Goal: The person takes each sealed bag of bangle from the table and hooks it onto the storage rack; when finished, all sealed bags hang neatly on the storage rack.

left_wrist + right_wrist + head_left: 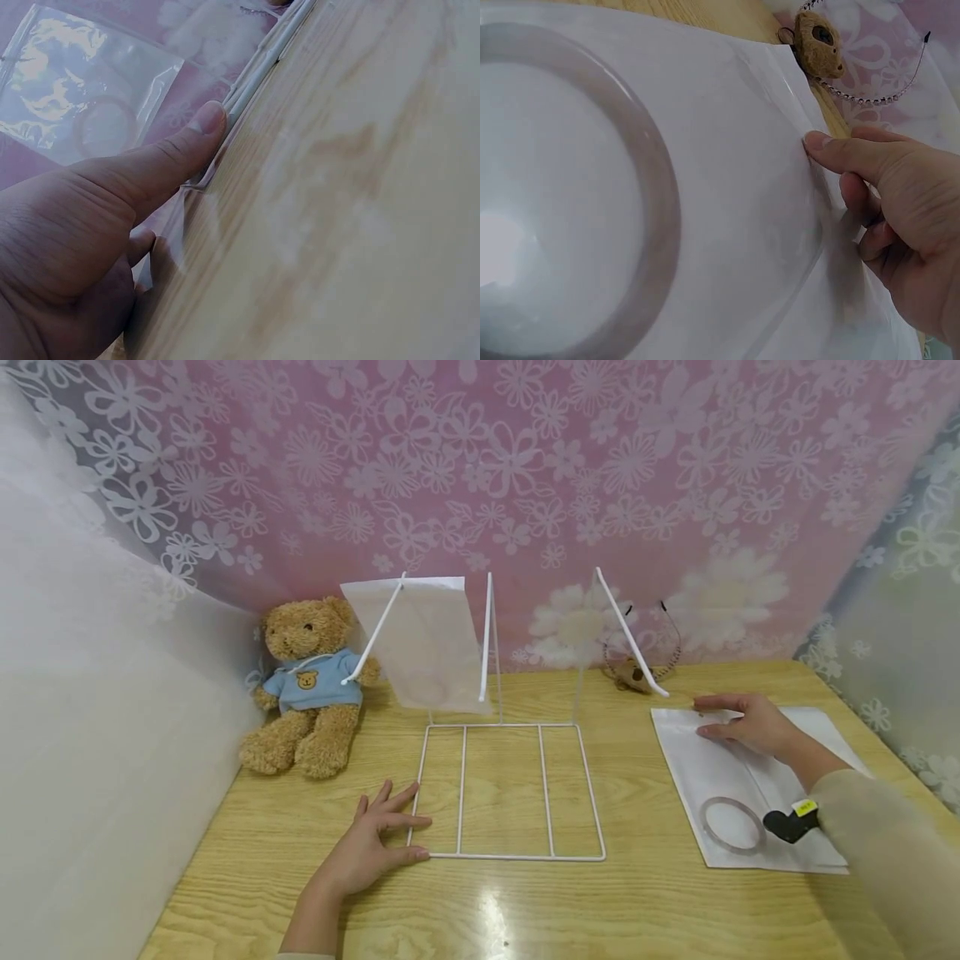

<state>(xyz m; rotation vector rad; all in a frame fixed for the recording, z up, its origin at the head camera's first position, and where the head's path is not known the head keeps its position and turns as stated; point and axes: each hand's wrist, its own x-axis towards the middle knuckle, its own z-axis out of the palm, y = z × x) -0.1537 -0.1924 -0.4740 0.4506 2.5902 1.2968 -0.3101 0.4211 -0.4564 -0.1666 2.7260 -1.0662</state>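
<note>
A white wire rack (517, 858) stands on the table, with upright arms at its back. At its front left corner rests my left hand (367, 843), fingers spread and the thumb touching the wire; the left wrist view shows the thumb (172, 154) along the rod. A clear-and-white plastic bag (427, 643) hangs on the rack's left arms. To the right lie several flat white plastic bags (690, 777), the top one printed with a pale ring. My right hand (757, 727) is over their far edge, its thumb tip (819, 141) touching the top bag's edge, thumb and forefinger apart.
A teddy bear (311, 689) in a blue top sits at the left beside the rack. Behind the bags lies a beaded headband with a brown plush piece (630, 675). A pink flowered curtain (480, 485) closes off the back. A dark wrist device (787, 827) hangs over the bags.
</note>
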